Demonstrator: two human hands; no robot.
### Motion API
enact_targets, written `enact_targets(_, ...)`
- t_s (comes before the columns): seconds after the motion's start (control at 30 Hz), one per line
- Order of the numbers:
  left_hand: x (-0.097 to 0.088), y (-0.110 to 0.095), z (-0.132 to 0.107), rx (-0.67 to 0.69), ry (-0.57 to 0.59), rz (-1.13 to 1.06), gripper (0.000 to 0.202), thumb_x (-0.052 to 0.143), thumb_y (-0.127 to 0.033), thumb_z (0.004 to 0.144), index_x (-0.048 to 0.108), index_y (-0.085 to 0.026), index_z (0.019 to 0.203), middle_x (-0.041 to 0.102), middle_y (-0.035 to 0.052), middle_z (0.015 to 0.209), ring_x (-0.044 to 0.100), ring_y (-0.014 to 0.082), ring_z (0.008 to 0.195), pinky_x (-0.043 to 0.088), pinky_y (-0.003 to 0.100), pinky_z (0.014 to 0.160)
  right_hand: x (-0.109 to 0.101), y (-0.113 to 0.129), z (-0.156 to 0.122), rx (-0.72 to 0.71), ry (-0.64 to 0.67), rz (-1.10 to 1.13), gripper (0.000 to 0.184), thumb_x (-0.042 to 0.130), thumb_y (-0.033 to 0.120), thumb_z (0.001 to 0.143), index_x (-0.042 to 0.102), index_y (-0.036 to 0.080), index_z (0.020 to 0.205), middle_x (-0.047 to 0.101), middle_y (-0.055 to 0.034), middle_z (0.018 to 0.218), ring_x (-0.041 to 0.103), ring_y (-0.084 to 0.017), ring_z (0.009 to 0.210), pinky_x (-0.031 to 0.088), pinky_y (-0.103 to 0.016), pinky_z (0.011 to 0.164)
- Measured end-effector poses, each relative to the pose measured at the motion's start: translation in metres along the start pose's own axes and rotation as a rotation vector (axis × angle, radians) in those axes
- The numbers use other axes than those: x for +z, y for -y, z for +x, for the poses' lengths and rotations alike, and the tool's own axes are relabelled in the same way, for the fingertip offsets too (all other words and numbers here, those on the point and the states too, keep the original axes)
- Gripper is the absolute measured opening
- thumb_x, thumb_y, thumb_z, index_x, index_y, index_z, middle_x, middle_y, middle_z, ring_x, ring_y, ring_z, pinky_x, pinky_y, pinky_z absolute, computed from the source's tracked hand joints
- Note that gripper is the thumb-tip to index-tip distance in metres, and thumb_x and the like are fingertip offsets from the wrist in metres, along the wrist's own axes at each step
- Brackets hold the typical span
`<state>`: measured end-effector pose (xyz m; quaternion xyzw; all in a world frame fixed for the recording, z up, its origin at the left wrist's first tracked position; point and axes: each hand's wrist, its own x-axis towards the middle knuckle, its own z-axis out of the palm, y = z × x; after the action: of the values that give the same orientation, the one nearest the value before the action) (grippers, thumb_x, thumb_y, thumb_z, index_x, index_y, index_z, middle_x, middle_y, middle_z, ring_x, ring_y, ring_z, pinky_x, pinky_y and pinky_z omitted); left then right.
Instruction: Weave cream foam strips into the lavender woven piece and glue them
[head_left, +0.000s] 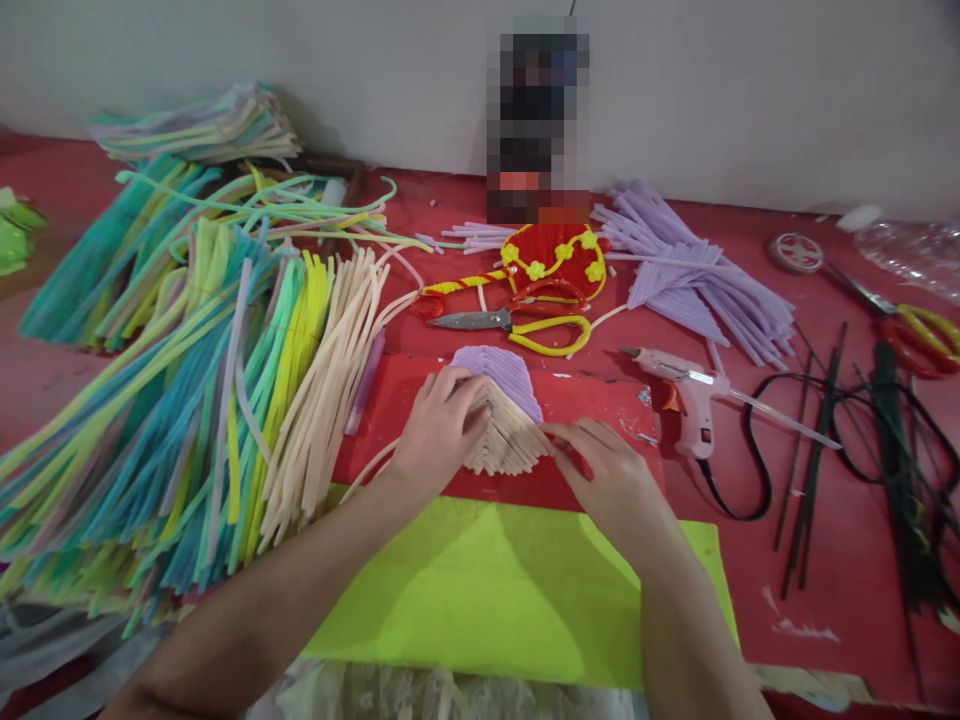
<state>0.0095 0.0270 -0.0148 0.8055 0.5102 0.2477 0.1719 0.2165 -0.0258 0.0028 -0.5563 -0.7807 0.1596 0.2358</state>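
A leaf-shaped piece made of pipe cleaners (501, 445), cream in front and lilac behind, lies on a red board (600, 395). Its rows meet in a V pattern along the middle. My left hand (441, 425) grips its left side, the thumb and fingers closed around the cream part. At the opposite edge, my right hand (604, 465) pinches the right corner between thumb and fingertips. A loose cream pipe cleaner (375, 460) trails out beside my left wrist.
Bundles of coloured pipe cleaners (187, 400) cover the left. Behind the board lie scissors (480, 320) and a red-yellow ornament (551, 265). Lilac pipe cleaners (690, 270), a pink glue gun (694, 395) and dark green stems (810, 470) lie right. A lime sheet (487, 590) is nearest me.
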Motion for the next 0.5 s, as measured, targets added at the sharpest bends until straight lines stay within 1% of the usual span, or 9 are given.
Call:
enact_targets(0.2, 0.0002, 0.0003, 0.0003, -0.045, 0.014, -0.034, 0.031, 0.055, -0.019, 0.086, 0.055, -0.017, 0.117, 0.056, 0.0084, 0.109, 0.054, 0.0237, 0.102, 0.046, 0.043, 0.093, 0.0003, -0.0005, 0.0002, -0.017, 0.027, -0.016, 0.026, 0.046, 0.017, 0.093, 0.064, 0.020, 0.111, 0.060, -0.0037, 0.078, 0.058, -0.017, 0.074, 0.049, -0.031, 0.071)
enact_targets(0.3, -0.0009, -0.0006, 0.0006, -0.052, 0.013, -0.043, 0.029, 0.055, -0.018, 0.086, 0.055, -0.019, 0.115, 0.056, 0.0076, 0.109, 0.054, 0.0235, 0.103, 0.046, 0.042, 0.093, 0.0006, -0.0016, 0.0001, -0.027, 0.024, -0.013, 0.027, 0.045, 0.016, 0.093, 0.065, 0.020, 0.112, 0.058, -0.0034, 0.076, 0.057, -0.017, 0.073, 0.049, -0.030, 0.071)
enact_targets(0.5, -0.0014, -0.0009, 0.0013, -0.045, 0.029, -0.034, 0.025, 0.056, -0.016, 0.085, 0.057, -0.016, 0.110, 0.057, 0.0081, 0.105, 0.055, 0.0236, 0.100, 0.047, 0.041, 0.090, 0.0005, -0.0018, 0.0000, -0.029, 0.026, -0.006, 0.027, 0.046, 0.017, 0.094, 0.066, 0.021, 0.112, 0.057, -0.0027, 0.075, 0.057, -0.016, 0.071, 0.050, -0.030, 0.071)
